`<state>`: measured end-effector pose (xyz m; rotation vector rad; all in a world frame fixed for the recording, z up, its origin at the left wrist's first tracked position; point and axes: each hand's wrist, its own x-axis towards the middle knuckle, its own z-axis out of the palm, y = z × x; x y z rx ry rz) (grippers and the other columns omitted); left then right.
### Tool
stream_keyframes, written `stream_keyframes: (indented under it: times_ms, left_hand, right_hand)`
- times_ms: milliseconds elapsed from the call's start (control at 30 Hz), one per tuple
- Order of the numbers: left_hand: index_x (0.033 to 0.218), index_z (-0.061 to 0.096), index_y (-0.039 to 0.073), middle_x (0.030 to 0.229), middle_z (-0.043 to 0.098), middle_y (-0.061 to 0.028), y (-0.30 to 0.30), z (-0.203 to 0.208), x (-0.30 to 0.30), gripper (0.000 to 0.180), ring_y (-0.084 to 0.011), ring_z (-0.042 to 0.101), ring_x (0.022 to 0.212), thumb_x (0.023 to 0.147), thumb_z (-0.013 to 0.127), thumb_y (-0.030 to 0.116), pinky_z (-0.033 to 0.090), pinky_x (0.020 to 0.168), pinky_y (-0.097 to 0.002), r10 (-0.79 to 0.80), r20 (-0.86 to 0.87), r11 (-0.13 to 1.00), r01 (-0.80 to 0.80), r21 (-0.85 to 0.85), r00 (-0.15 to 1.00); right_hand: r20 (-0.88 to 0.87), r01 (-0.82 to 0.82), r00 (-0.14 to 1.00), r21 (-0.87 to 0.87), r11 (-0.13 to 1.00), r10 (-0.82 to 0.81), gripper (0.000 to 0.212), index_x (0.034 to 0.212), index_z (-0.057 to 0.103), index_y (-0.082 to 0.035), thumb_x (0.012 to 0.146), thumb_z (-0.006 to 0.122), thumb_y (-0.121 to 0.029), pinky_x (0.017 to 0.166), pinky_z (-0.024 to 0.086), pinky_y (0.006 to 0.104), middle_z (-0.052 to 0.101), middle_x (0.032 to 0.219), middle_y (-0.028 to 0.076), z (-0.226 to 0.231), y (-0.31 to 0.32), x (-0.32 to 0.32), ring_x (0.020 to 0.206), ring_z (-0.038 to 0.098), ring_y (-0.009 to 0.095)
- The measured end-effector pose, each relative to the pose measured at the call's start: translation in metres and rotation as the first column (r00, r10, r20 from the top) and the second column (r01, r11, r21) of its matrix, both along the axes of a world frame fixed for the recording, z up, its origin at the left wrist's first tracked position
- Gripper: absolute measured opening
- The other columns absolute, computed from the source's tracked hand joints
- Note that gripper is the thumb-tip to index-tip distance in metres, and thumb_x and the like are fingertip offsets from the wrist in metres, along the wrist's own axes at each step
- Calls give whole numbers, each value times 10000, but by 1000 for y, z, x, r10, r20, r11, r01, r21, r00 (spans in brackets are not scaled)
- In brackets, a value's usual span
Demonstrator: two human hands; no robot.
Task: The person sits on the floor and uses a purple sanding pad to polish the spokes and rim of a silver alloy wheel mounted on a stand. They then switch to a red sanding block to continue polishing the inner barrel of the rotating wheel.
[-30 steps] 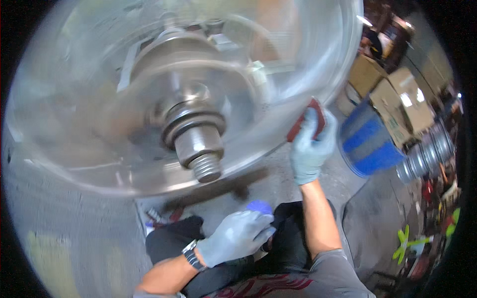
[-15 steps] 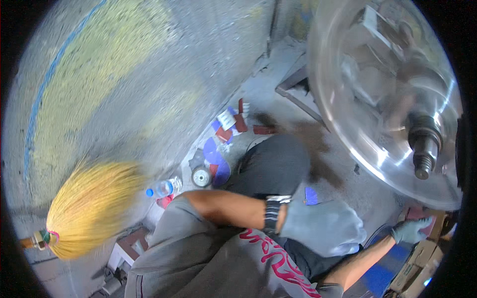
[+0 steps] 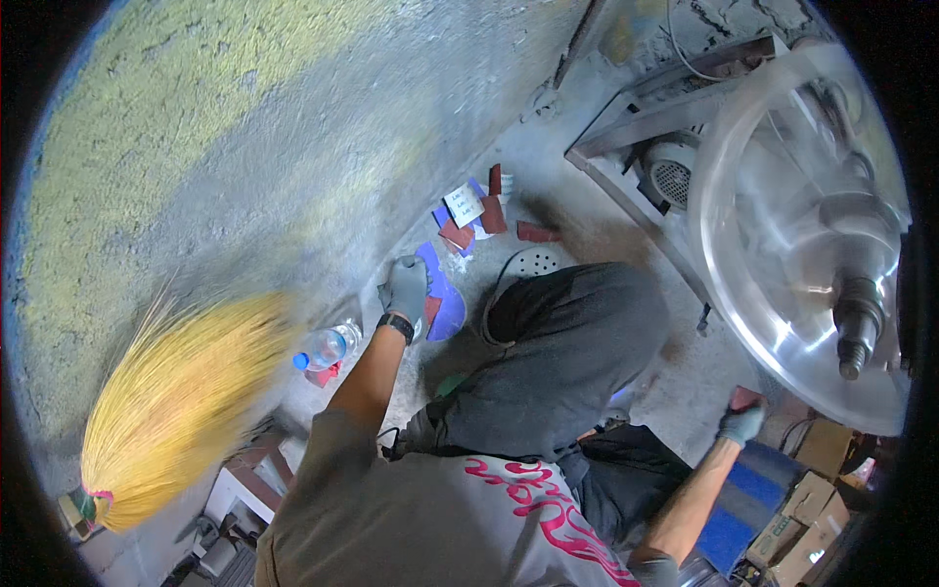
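My left hand (image 3: 404,289), in a grey glove, is down at the floor by the wall with its fingers curled. It is beside the purple abrasive sheets (image 3: 446,310), and whatever it grips is hidden. A small brown piece (image 3: 432,310) lies on those sheets. Out to the right, my right hand (image 3: 741,423), also gloved, pinches a reddish-brown piece of sandpaper (image 3: 745,398). Above that hand is a large shiny round metal piece (image 3: 719,245), with a threaded shaft (image 3: 853,333) in front of it.
A clear bottle with a blue cap (image 3: 326,348) and a yellow broom (image 3: 186,401) are at the left. More brown and purple scraps (image 3: 492,215) lie by the wall. A metal frame (image 3: 636,205) with a motor (image 3: 672,176) stands ahead. Cardboard boxes (image 3: 802,519) are at lower right.
My left hand has swung from in front of my body to the floor at left, over where a round wheel-like thing showed. My right hand has moved left and up, holding the sandpaper.
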<state>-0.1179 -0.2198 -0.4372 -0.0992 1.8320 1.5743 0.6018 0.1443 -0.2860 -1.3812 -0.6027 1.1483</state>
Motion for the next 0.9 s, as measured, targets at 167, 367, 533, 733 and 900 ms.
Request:
stream_keyframes:
  times_ms: [167, 367, 533, 733, 900]
  left_hand:
    - [1145, 714, 54, 929, 734, -63, 39, -75, 7, 194, -162, 716, 758, 1013, 707, 196, 580, 654, -304, -80, 16, 975, 82, -206, 997]
    - [922, 743, -16, 862, 774, -194, 151, -91, 19, 281, -357, 761, 758, 898, 765, 263, 597, 699, -467, -178, -297, 943, 76, -323, 938]
    - [945, 776, -45, 918, 775, -290, 113, -112, -27, 390, -455, 783, 861, 849, 768, 332, 609, 757, -508, -326, -344, 762, 29, -647, 881]
    - [974, 757, -51, 882, 773, -270, 69, -128, -65, 350, -395, 766, 736, 859, 778, 280, 610, 678, -497, -493, -404, 798, 216, -562, 770]
    - [993, 689, 116, 848, 641, -30, 68, -70, -13, 148, -201, 654, 756, 979, 737, 256, 575, 750, -366, 31, 385, 998, -50, 40, 922]
  right_hand:
    - [5, -308, 946, -298, 903, 324, 305, 1240, 746, -188, 1108, 570, -400, 920, 540, 429, 719, 1018, 25, -84, -75, -82, 976, 666, 219]
    - [-14, -421, 896, -343, 840, 443, 432, 1417, 671, -100, 1095, 600, -379, 1055, 539, 483, 728, 1362, 123, -155, -137, -99, 1237, 671, 387]
    - [-51, -411, 896, -467, 783, 440, 404, 1395, 671, -80, 1090, 609, -337, 1034, 545, 461, 736, 1309, 123, -190, -195, -163, 1173, 683, 349]
    - [-83, -460, 877, -427, 778, 473, 370, 1369, 672, -56, 1084, 620, -286, 1009, 552, 434, 747, 1244, 122, -206, -206, -194, 1097, 697, 304]
    - [-9, -462, 878, -275, 843, 478, 341, 1347, 672, -36, 1079, 629, -243, 988, 558, 412, 755, 1191, 122, -212, -193, -168, 1033, 708, 266]
